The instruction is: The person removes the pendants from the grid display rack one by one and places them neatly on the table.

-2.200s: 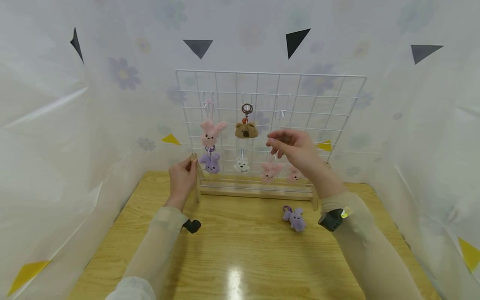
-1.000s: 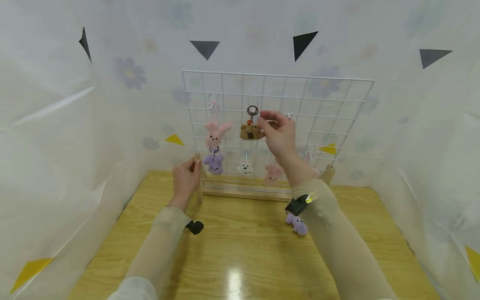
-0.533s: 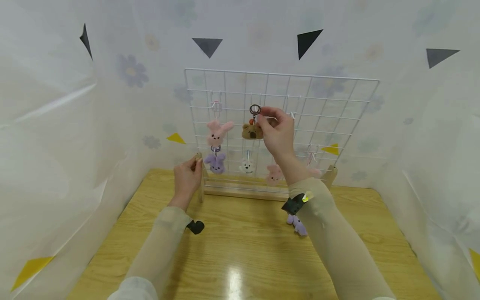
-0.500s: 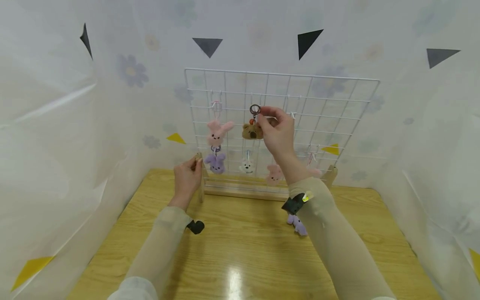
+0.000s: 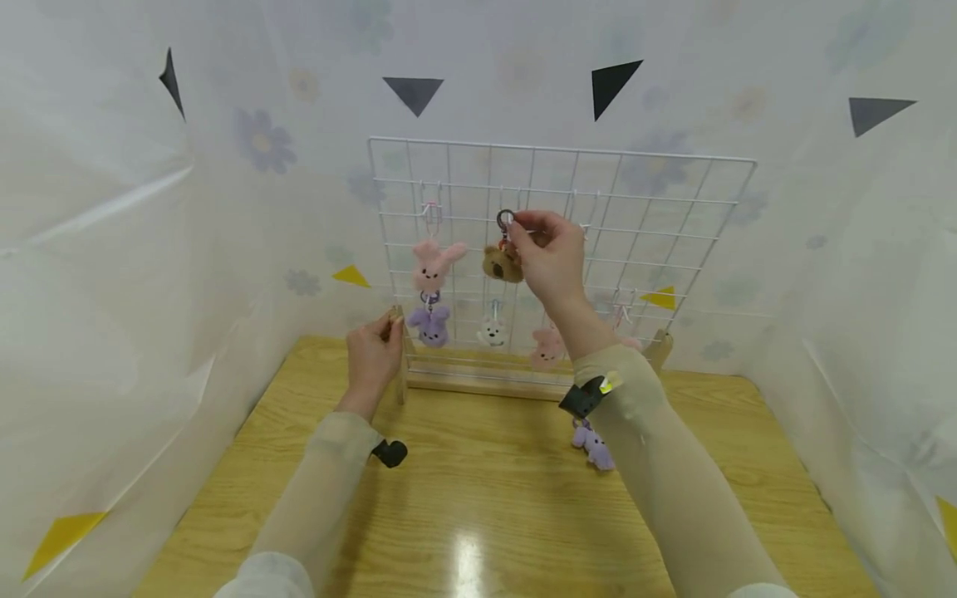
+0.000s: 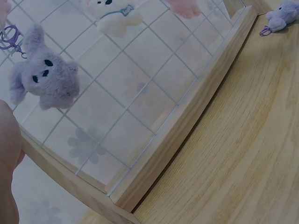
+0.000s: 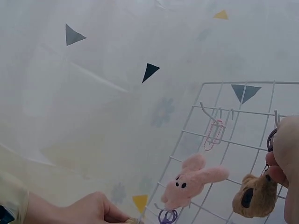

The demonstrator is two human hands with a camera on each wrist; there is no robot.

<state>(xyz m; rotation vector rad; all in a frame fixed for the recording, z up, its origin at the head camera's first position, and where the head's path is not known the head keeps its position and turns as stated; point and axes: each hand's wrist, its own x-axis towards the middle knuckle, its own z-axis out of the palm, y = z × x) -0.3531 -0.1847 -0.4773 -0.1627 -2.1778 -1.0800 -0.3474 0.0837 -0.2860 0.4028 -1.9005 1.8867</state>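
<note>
My right hand [image 5: 555,259] pinches the dark metal ring [image 5: 503,218] of a brown plush bear keychain [image 5: 499,266] between thumb and fingers, at a hook on a white wire grid rack [image 5: 561,150]. In the right wrist view the bear's head [image 7: 256,197] dangles tilted below that hand, whose fingers partly cover the ring. At the rack's left end my left hand [image 5: 372,353] grips the top of the wooden upright [image 5: 401,374]. Close beside it hang a pink plush bunny keychain [image 5: 431,267] and, lower, a purple plush keychain [image 5: 431,327].
A white plush dog [image 5: 493,332] and a pink plush [image 5: 547,347] hang on the lower row. Another pink plush, farther right, is mostly behind my right forearm. A purple plush keychain [image 5: 596,450] lies on the wooden table [image 5: 463,482] before the rack.
My right hand has moved left and up from beside the bear keychain to its ring. The bear has tilted in the last half second. My left hand keeps its grip on the upright.
</note>
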